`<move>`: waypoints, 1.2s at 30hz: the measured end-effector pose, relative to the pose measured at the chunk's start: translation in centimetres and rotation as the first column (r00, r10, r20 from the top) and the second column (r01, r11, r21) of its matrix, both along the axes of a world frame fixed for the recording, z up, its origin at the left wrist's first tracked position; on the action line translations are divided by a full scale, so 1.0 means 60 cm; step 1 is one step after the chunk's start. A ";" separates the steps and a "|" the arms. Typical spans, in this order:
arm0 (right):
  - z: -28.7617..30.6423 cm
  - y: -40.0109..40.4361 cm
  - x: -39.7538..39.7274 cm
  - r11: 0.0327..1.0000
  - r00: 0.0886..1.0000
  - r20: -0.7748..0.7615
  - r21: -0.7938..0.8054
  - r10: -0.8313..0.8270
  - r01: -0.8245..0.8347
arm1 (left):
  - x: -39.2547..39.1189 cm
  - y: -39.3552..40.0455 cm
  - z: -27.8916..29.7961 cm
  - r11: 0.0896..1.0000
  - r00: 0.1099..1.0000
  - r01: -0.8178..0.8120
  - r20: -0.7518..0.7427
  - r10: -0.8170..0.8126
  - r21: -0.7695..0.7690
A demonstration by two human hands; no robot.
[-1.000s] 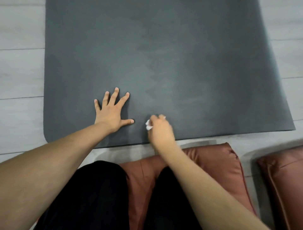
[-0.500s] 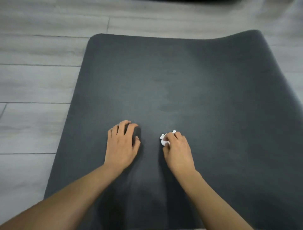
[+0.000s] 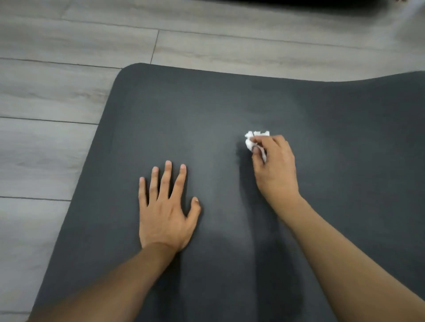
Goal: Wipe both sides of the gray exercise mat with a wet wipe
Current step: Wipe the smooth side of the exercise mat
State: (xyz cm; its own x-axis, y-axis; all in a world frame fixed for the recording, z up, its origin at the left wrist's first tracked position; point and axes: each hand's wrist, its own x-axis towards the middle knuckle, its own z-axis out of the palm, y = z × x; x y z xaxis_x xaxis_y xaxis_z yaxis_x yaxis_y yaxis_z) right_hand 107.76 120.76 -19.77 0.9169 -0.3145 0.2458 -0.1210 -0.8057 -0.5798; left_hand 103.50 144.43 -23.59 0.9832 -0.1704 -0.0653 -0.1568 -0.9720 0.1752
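The gray exercise mat [image 3: 188, 119] lies flat on the floor and fills most of the view; its far edge and rounded far-left corner show. My left hand [image 3: 164, 211] rests palm down on the mat with fingers spread and straight. My right hand [image 3: 274, 167] is further out and to the right, its fingers curled round a crumpled white wet wipe [image 3: 251, 139] that touches the mat surface. Most of the wipe is hidden under the fingers.
Light gray wood-plank floor [image 3: 46, 142] surrounds the mat on the left and beyond its far edge. A dark object [image 3: 299, 2] runs along the top edge of the view.
The view has moved forward over the mat; the cushions and knees are out of sight. My right hand with the wipe has slid further out and right. My left fingers have spread flat.
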 end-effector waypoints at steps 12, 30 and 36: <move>-0.036 -0.134 0.350 0.980 0.992 -0.083 -0.185 -0.094 0.077 | 0.012 -0.009 0.010 0.999 1.000 0.003 0.027 -0.005 0.040; -0.031 -0.186 0.279 0.944 0.971 -0.047 -0.250 -0.235 0.216 | 0.019 -0.011 0.013 1.000 1.000 0.002 0.013 -0.002 0.010; -0.024 0.075 0.340 0.994 0.998 0.004 -0.093 0.065 -0.065 | 0.020 -0.006 0.012 1.000 1.000 0.013 -0.016 -0.013 0.010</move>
